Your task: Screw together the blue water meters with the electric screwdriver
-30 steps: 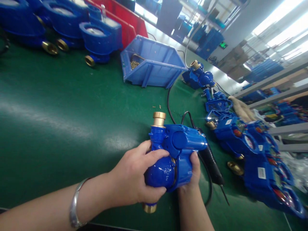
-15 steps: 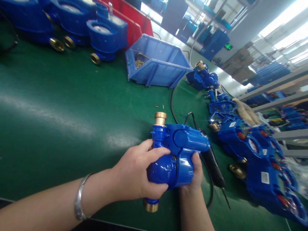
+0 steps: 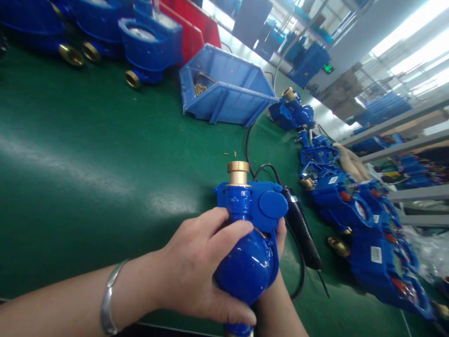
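Assembly line | my left hand point(image 3: 199, 271) and right hand point(image 3: 280, 234) both clasp the blue water meter point(image 3: 252, 252) over the desk's point(image 3: 87, 164) near edge | housing looks fitted; electric screwdriver point(image 3: 301, 229) lies unused beside it, so fastening seems left to do.

No text is showing clearly enough to read. A white sticker point(image 3: 376, 254) is sitting on a side meter point(image 3: 365, 243) at the right, its print too small to make out. A second sticker point(image 3: 333, 179) is lying on another unit further back, just as blurred. A green sign point(image 3: 328, 69) is glowing in the far background, but its characters are not resolving. The held meter point(image 3: 250, 267) is showing no legible marking on its blue shell.
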